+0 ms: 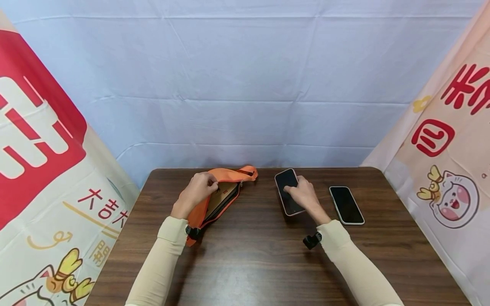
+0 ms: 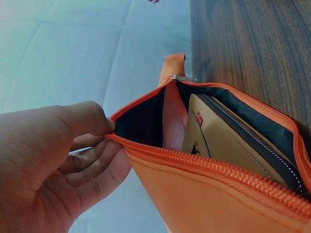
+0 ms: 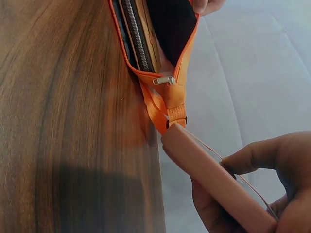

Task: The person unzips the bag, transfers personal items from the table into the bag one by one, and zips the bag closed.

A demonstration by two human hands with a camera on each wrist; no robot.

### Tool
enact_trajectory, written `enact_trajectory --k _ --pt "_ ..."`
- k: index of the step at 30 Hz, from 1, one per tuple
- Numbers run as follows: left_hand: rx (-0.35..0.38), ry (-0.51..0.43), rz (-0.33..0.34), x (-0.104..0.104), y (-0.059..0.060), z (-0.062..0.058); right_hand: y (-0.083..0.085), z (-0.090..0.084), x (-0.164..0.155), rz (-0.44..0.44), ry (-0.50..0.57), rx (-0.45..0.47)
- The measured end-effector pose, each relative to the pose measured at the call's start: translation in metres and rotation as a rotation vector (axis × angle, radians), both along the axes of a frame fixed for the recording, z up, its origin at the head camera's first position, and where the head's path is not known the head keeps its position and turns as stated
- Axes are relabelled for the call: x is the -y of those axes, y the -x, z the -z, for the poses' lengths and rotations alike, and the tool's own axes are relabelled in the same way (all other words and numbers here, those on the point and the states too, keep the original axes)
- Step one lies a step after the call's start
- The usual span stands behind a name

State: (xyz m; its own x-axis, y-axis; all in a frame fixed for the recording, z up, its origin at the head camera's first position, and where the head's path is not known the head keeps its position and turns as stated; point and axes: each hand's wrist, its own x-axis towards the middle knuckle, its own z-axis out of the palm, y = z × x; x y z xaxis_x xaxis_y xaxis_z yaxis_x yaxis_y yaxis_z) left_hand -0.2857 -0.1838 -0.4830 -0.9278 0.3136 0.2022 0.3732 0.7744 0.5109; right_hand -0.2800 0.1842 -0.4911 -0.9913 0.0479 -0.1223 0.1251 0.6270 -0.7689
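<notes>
1. Gripping a phone (image 1: pixel 287 204) in the right hand (image 1: pixel 305 195), to the right of the orange bag (image 2: pixel 194 194), thumb on the screen side and fingers wrapped behind the pink case; apparently raised off the table (image 1: pixel 249 259).
2. Pinching the bag's zipped rim between thumb and forefinger of the left hand (image 1: pixel 197 188), with the mouth spread wide.
3. Inside the bag, showing through its mouth, with a tan wallet (image 2: pixel 218 136) edged by a dark zipped band.
4. At the bag's strap end, with a metal zip pull (image 2: pixel 184 78).
5. Farther right of the bag, beyond the right hand, with a second phone (image 1: pixel 347 205) lying flat, screen up.
6. Behind the bag, with pale cloth (image 1: pixel 245 85).
7. Probably at the step of holding the bag ready, phone in hand but not yet at the mouth.
8. Next, likely calling for a steady rim and a narrow-end-first approach beside the wallet.
</notes>
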Motion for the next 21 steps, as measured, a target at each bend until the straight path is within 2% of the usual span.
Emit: enact_trajectory --k 21 --pt "-0.013 -0.002 0.008 0.000 0.001 0.004 0.004 0.000 0.018 -0.002 0.055 0.001"
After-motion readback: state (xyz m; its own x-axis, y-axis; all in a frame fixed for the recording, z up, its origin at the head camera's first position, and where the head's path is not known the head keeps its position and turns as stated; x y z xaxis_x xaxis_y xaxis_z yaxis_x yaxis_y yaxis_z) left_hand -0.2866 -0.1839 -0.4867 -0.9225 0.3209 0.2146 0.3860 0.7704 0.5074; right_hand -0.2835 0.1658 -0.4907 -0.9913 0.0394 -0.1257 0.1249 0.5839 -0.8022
